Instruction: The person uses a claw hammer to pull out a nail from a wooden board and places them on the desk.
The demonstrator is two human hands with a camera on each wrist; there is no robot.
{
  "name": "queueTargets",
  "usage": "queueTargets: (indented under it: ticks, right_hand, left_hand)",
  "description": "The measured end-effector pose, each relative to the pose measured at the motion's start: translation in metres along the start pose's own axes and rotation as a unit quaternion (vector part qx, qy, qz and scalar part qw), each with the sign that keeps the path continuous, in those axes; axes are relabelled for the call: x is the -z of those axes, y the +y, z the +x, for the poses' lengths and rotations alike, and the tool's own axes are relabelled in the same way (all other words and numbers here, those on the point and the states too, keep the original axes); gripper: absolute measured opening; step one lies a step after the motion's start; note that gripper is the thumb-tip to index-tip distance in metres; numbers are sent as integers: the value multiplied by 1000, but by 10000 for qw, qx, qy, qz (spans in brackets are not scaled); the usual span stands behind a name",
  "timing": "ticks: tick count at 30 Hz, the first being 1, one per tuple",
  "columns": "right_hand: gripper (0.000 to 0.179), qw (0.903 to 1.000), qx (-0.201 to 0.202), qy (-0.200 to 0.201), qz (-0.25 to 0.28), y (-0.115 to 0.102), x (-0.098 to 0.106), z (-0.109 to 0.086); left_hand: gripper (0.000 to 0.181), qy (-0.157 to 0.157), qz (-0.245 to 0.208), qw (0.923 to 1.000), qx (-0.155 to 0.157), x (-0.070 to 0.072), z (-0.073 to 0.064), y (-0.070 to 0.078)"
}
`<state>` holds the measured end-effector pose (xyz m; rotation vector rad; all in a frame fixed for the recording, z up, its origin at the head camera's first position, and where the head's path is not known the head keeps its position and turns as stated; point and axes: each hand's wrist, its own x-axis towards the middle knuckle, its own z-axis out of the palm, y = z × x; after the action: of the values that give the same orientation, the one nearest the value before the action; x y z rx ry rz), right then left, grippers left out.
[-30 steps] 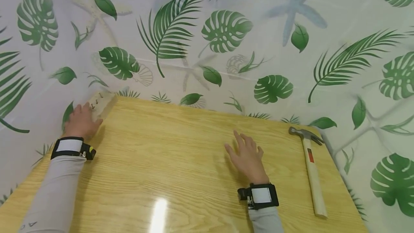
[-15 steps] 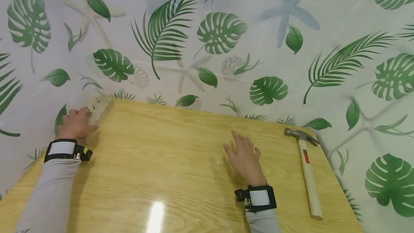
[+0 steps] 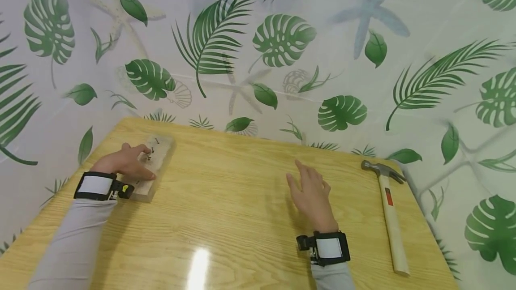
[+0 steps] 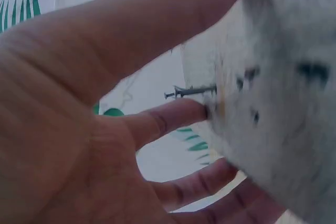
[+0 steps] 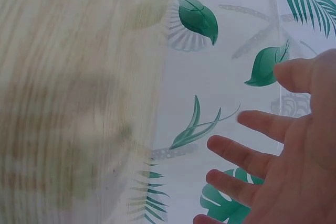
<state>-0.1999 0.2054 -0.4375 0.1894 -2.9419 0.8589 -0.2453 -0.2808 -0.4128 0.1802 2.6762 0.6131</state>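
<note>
Draws nail-studded block (image 3: 159, 160) inward from the far left corner of the table (image 3: 225, 200)

Has moved the block since a second ago, shifting left hand (image 3: 122, 162) along with it, from the very corner of the table to a spot farther in, closer to the table's middle and front edge. Pinches the block between thumb and fingers of that hand, with a fingertip (image 4: 197, 110) against its edge in the left wrist view, right beside a nail (image 4: 197, 91) jutting out. Shows more such nails along the block's upper face in the head view. Cannot tell whether the block rests on the table or is lifted just clear of it.

Holds right hand (image 3: 314, 196) over the right half of the table, with thumb and fingers spread apart, much as a second ago. Leaves hammer (image 3: 391, 216) lying along the table's right side, with metal head by the far right corner and wooden handle pointing toward the front edge. Wears grey sleeves (image 3: 70, 236) and black wristbands (image 3: 328, 247) with white patches. Works before a white sheet (image 3: 242, 12) printed with green leaves, starfish and shells, hung behind the table and beyond its left and right edges.
</note>
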Motion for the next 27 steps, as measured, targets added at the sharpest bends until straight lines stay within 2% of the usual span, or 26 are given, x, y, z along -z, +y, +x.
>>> queueTargets:
  ticks: [2, 7, 11, 18, 23, 27]
  right_hand:
    - [60, 10000, -28, 34, -11, 1, 0, 0]
    - [60, 9999, -12, 117, -34, 2, 0, 0]
    - [61, 9998, 12, 148, -109, 4, -2, 1]
    - [63, 10000, -29, 28, -84, 7, -4, 2]
    - [64, 9999, -108, -20, -37, 9, -4, 1]
    - [64, 9999, -134, -42, -43, 10, -3, 1]
  left_hand:
    - [85, -154, -47, 9998, -136, -1, 1, 8]
    - [78, -297, -274, 9975, -571, -12, 10, 22]
    - [76, -344, -608, 9948, -736, -25, 14, 36]
    - [73, -151, -1004, 9885, -1123, -50, 20, 69]
    - [76, -33, -975, 9882, -1181, -67, 26, 94]
    - [71, 122, -1050, 9866, -1243, -80, 30, 114]
